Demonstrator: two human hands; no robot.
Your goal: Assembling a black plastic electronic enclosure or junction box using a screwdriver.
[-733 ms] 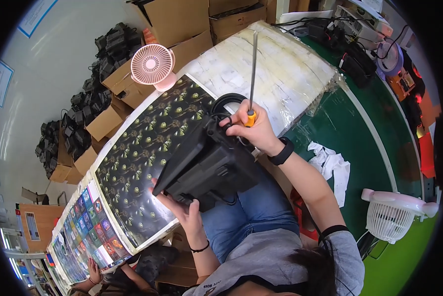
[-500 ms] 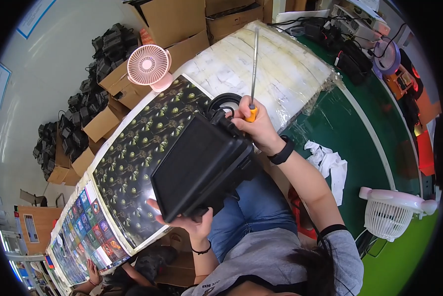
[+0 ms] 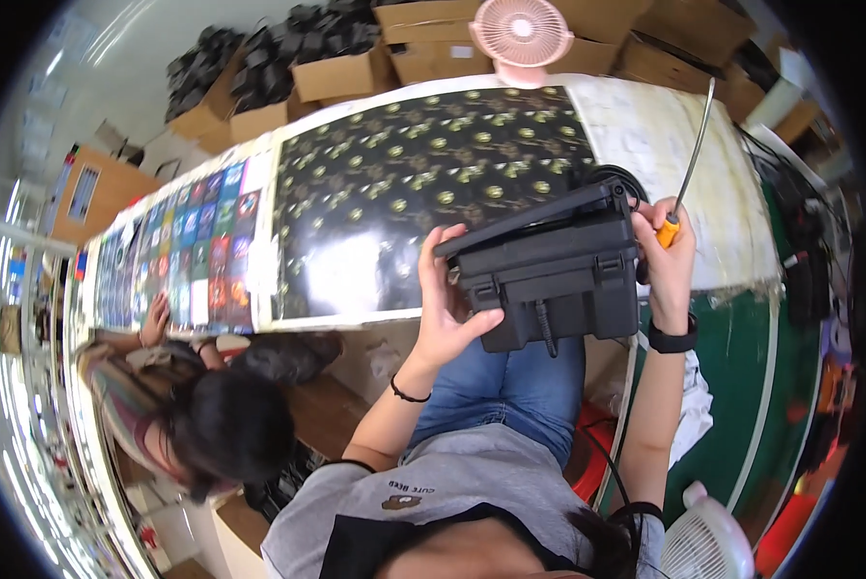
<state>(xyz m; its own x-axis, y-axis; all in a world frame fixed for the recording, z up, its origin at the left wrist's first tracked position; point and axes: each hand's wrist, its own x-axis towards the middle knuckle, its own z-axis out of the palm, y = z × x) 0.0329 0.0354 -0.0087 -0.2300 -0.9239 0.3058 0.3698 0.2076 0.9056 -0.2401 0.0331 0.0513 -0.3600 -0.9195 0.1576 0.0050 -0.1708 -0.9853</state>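
In front of my lap is a black plastic case [image 3: 558, 280] with two latches on its near side and a flat, tilted panel on top. A short ribbed black piece hangs from that side. My left hand [image 3: 443, 323] grips the case's left end, its thumb along the lower edge and fingers behind. At the other end, my right hand [image 3: 672, 270] is closed around a screwdriver [image 3: 669, 230], its orange handle in the fingers and its long metal shaft pointing up and away. The right fingers also touch the case's right end. A coiled black cable [image 3: 618, 178] shows behind the case.
The table [image 3: 645, 116] carries a dark patterned sheet [image 3: 404, 174] and a sheet of small colourful pictures [image 3: 201, 241]. A pink fan [image 3: 521, 39] stands at its far edge, before cardboard boxes [image 3: 341, 75]. Another person [image 3: 225, 425] sits at left; a white fan [image 3: 708, 540] is lower right.
My view has swung left, bringing the other person fully into sight. The case has turned, so its latched side faces me. Both hands keep their hold, and the screwdriver stays in my right hand.
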